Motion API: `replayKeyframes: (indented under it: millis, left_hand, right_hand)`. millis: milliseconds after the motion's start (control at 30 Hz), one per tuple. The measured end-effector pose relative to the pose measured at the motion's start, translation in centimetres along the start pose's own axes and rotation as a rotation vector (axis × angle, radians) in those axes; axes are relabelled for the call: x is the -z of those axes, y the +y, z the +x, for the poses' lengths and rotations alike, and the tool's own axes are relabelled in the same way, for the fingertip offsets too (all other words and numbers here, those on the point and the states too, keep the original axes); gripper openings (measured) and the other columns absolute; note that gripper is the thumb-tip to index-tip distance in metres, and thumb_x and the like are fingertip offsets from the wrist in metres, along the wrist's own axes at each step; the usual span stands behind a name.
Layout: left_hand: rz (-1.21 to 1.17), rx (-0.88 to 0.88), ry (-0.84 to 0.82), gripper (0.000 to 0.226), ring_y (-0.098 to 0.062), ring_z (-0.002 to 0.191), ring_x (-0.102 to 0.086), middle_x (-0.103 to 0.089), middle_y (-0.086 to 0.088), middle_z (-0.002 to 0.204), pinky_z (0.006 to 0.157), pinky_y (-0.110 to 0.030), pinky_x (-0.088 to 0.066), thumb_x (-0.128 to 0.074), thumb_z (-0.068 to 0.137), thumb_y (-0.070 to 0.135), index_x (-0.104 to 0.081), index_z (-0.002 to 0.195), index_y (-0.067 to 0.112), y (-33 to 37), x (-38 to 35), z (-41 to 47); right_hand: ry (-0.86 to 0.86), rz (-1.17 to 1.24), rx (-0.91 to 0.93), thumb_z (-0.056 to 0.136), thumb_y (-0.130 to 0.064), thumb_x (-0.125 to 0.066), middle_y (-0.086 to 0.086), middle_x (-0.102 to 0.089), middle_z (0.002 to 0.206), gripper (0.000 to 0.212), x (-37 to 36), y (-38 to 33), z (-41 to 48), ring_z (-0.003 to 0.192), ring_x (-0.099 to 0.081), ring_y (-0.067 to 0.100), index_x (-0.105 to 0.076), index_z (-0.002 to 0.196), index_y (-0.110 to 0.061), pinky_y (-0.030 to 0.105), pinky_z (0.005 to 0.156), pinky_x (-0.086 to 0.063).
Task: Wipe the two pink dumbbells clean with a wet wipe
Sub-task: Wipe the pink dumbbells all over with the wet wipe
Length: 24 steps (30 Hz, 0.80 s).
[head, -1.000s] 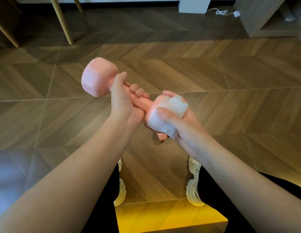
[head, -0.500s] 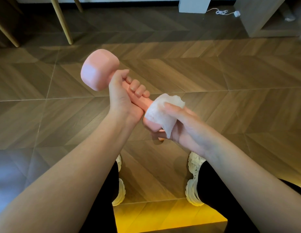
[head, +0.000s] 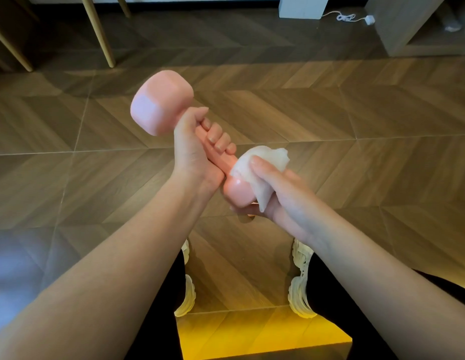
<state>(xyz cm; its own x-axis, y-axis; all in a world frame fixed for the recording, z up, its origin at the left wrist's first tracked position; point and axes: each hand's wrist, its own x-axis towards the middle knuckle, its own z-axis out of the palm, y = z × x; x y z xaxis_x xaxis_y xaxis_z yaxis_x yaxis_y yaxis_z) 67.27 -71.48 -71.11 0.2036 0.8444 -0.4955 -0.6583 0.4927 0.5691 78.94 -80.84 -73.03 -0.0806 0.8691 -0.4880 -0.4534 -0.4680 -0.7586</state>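
One pink dumbbell is held in the air above the floor, tilted with its far head up and to the left. My left hand grips its handle, fingers curled round the bar. My right hand cups the near head and holds a crumpled white wet wipe against it, thumb on top of the wipe. Part of the near head shows shiny and bare below the wipe. A second dumbbell is not in view.
Wooden herringbone floor lies below. My two white shoes show beneath my arms. Wooden furniture legs stand at the back left, a white box with a cable and a cabinet at the back right.
The dumbbell's far head has lifted and tilted more upright. My right hand has turned round the near head, and the wipe has slid from covering the end face to its upper right side.
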Motion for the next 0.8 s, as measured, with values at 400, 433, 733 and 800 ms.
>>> replayKeyframes:
  millis: [400,433,733,800]
  left_hand:
    - [-0.076,-0.035,-0.025,0.036,-0.013,0.040,-0.021,-0.022,0.005,0.047,0.043,-0.024,-0.027,-0.045,0.090,0.020,-0.033,0.056,0.020,0.5,0.0,0.0]
    - [-0.068,-0.043,-0.029,0.036,-0.013,0.041,-0.021,-0.022,0.005,0.047,0.043,-0.024,-0.027,-0.046,0.090,0.020,-0.033,0.056,0.020,0.5,0.0,0.0]
    - [-0.136,-0.045,-0.030,0.036,-0.012,0.041,-0.024,-0.024,0.006,0.047,0.044,-0.025,-0.028,-0.046,0.089,0.021,-0.034,0.056,0.020,1.0,0.1,0.1]
    - [-0.142,-0.052,-0.050,0.037,-0.012,0.040,-0.024,-0.024,0.006,0.046,0.044,-0.025,-0.028,-0.046,0.089,0.022,-0.035,0.054,0.020,1.1,0.2,0.0]
  right_hand:
    - [-0.049,0.084,0.061,0.088,-0.035,-0.061,0.013,-0.072,0.106,0.043,0.3,-0.5,0.0,0.091,-0.070,0.026,-0.058,0.123,-0.010,0.042,0.066,-0.057]
    - [-0.044,0.072,0.062,0.087,-0.035,-0.063,0.014,-0.071,0.107,0.046,0.2,-0.5,0.0,0.093,-0.069,0.027,-0.056,0.124,-0.008,0.042,0.068,-0.057]
    - [-0.115,-0.012,0.103,0.081,-0.017,-0.070,0.012,-0.062,0.119,0.062,0.9,-0.6,-0.3,0.094,-0.065,0.021,-0.047,0.138,-0.016,0.027,0.062,-0.053]
    - [-0.108,0.066,0.079,0.085,-0.023,-0.068,0.015,-0.064,0.119,0.058,0.7,-0.6,-0.2,0.095,-0.067,0.023,-0.048,0.138,-0.009,0.031,0.063,-0.055]
